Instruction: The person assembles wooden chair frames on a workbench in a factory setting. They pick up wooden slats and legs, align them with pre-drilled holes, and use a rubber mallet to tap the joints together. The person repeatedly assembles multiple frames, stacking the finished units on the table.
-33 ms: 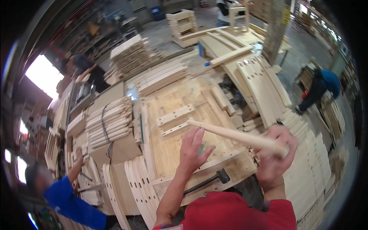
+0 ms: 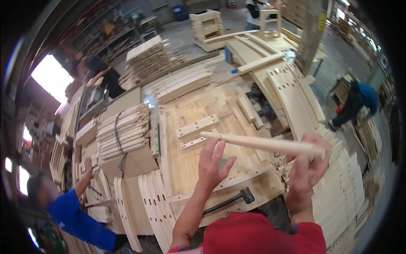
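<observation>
A pale round wooden spindle (image 2: 262, 144), tapering to a thin tip on the left, hangs above the work board (image 2: 198, 105). My right hand (image 2: 308, 163) is closed round its thicker end. Near the thin tip, the upright fingertips of my left hand (image 2: 212, 164) meet the spindle from below; thumb and fingers are spread, not wrapped round it. Two short wooden rails with holes (image 2: 198, 126) lie on the board beyond my left hand. Closer to me, a black-headed mallet (image 2: 246, 195) rests at the board's front edge.
Bundled spindles (image 2: 122, 129) sit on a box at the left. Slotted curved slats (image 2: 157, 199) lean nearby. Long drilled boards (image 2: 296, 97) and stacked pieces (image 2: 334, 186) line the right. A co-worker in blue (image 2: 84, 220) reaches in at lower left; others stand farther off.
The spindle has swung to a flatter angle, its thick end rising with my right hand and its thin tip shifting left. My left hand stays near that tip. The whole view has shifted slightly.
</observation>
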Tool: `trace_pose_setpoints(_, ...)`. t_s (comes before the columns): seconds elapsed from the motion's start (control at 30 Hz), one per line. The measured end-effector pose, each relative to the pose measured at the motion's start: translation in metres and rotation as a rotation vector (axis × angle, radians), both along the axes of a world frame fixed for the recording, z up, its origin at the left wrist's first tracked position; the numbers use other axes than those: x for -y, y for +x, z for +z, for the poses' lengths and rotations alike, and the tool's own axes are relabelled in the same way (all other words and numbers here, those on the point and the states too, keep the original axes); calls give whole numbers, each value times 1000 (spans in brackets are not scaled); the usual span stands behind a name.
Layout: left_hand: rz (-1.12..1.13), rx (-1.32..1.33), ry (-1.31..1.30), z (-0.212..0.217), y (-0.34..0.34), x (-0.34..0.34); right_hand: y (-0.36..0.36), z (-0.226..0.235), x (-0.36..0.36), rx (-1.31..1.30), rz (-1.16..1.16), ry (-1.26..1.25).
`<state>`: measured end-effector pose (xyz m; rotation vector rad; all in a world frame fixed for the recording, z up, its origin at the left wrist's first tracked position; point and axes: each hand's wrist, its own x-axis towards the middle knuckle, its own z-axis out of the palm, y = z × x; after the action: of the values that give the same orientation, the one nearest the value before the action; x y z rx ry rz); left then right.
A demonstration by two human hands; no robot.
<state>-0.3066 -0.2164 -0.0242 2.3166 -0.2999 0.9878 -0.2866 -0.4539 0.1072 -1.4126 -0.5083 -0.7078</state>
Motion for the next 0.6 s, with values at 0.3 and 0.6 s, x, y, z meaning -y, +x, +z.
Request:
trace_pose_setpoints(0.3, 212, -181, 194, -81, 80, -101, 171, -173, -53, -829, 171, 264)
trace_pose_setpoints(0.6, 379, -214, 121, -170, 66, -162, 241, -282, -138, -1121, 98, -632)
